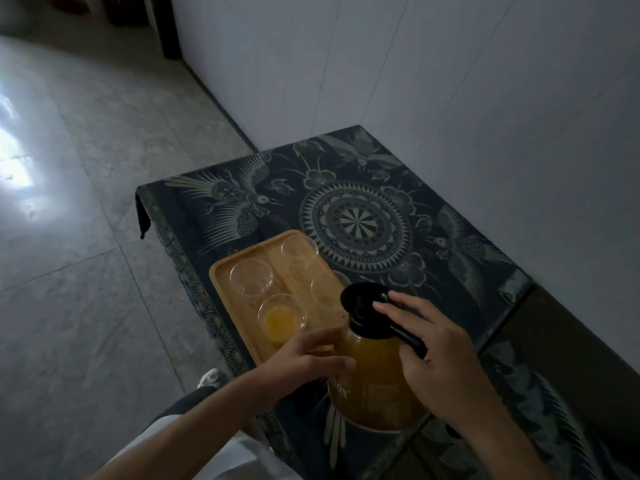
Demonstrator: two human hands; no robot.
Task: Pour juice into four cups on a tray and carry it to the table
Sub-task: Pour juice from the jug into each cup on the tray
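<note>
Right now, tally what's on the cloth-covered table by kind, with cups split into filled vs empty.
Cups with juice: 1
Empty cups: 3
Wooden tray: 1
Juice jug with black lid: 1
Total: 6
Both hands are on the jug: right hand gripping the handle, left hand against its side.

Pale lettering is printed on the near side of the glass juice pitcher [375, 372], partly hidden. Only a fragment resembling "ox" can be read.
</note>
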